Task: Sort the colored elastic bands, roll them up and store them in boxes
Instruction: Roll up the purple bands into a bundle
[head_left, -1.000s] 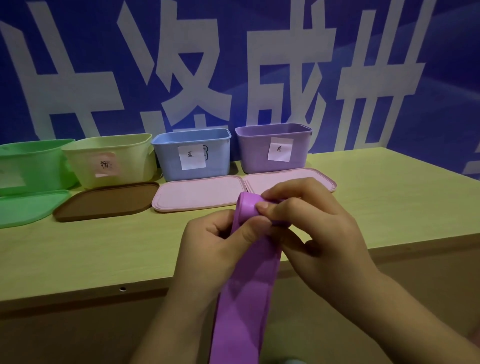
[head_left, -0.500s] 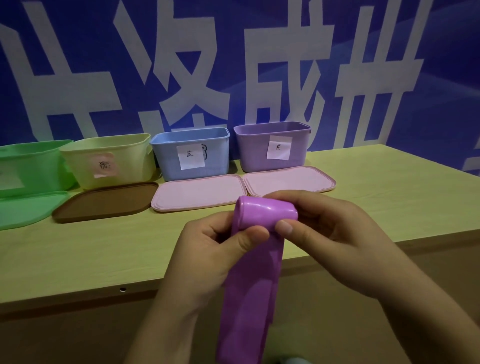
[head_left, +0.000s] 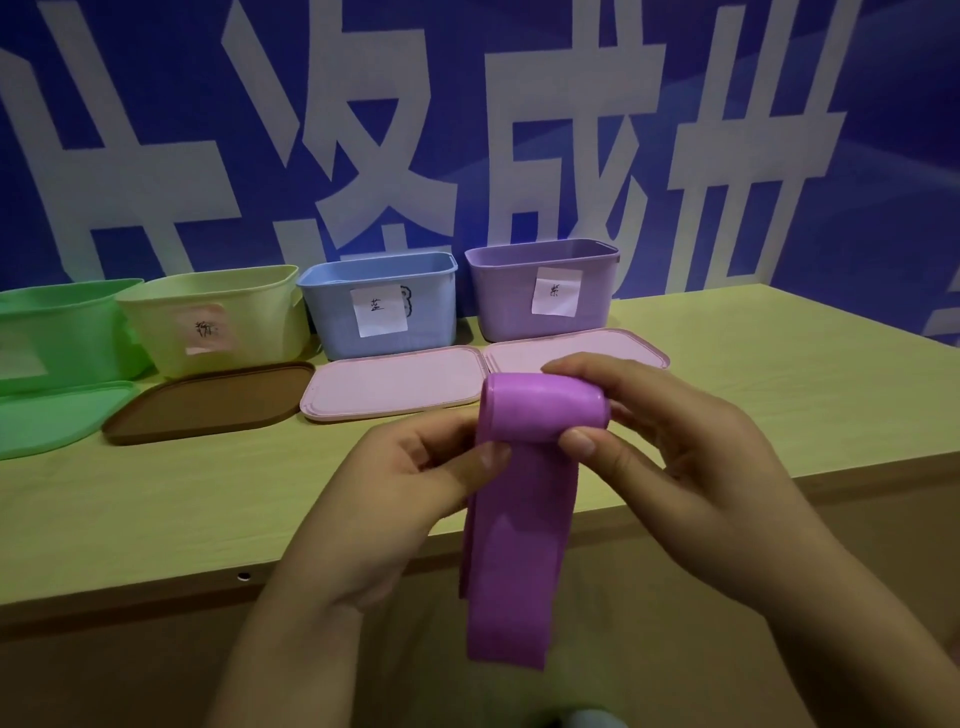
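Your left hand (head_left: 395, 483) is pinching the rolled top of the wide purple elastic band (head_left: 519, 519), thumb curled on its left end | your right hand (head_left: 670, 441) is gripping the roll, fingers arched over it, thumb underneath | the band's tail is hanging past the pale wooden desk's (head_left: 156, 493) front edge | the purple plastic box (head_left: 545, 291) is standing along the back edge.

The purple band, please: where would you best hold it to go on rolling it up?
Hold the purple band at the two open ends of its rolled top, left hand from the left, right hand from the right. The roll lies crosswise and the loose tail hangs below, free to wind in.
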